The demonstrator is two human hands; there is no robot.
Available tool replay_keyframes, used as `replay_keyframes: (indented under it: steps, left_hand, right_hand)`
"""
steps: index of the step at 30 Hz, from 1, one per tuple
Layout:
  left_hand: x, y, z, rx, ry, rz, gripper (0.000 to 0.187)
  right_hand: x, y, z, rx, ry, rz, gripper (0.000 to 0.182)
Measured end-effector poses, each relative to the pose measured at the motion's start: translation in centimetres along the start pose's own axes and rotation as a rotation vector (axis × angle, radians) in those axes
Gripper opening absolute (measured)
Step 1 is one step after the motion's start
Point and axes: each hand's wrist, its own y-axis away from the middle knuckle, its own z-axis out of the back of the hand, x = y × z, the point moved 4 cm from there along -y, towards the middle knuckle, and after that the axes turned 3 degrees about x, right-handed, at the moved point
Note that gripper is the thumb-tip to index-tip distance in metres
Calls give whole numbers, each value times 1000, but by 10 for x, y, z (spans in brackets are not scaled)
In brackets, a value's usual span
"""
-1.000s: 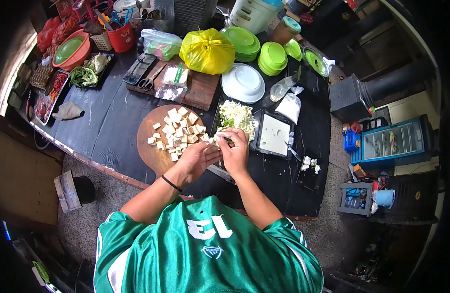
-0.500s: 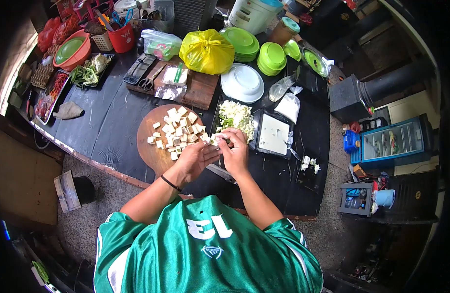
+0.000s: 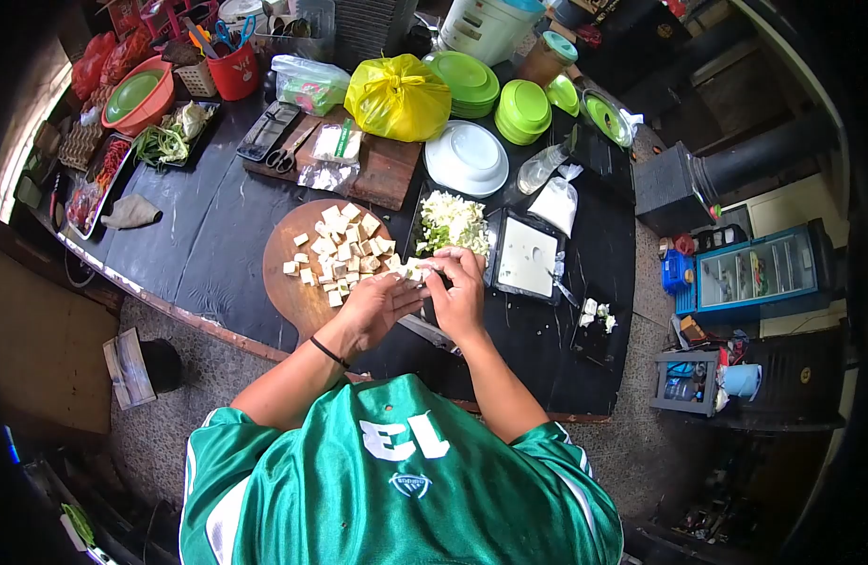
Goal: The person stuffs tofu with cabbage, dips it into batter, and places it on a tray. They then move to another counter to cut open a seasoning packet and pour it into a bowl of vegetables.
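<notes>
1 small white piece point(image 3: 414, 270) in fingers point(image 3: 460, 263)

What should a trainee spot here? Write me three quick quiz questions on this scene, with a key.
1. Multiple choice: what lies on the round wooden board?
a) whole eggs
b) pale cubes
c) green plates

2. True or false: the tied yellow bag is farther from the right hand than the round wooden board is.

3. Fill in: the dark band circles the wrist of the ____.

Key: 1. b; 2. true; 3. left hand.
</notes>
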Motion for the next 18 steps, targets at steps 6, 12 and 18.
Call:
replay_keyframes:
  steps: [6, 12, 18]
  left_hand:
    - [-1, 1, 0, 2, 41, -7, 37]
    - [-3, 2, -1, 0, 56, -5, 34]
    - [-1, 3, -4, 33, 28, -21, 36]
  right_hand:
    - [6, 1, 12, 55, 34, 114, 18]
    - [9, 7, 17, 40, 11, 120, 20]
    - [10, 9, 9, -23, 127, 136, 19]
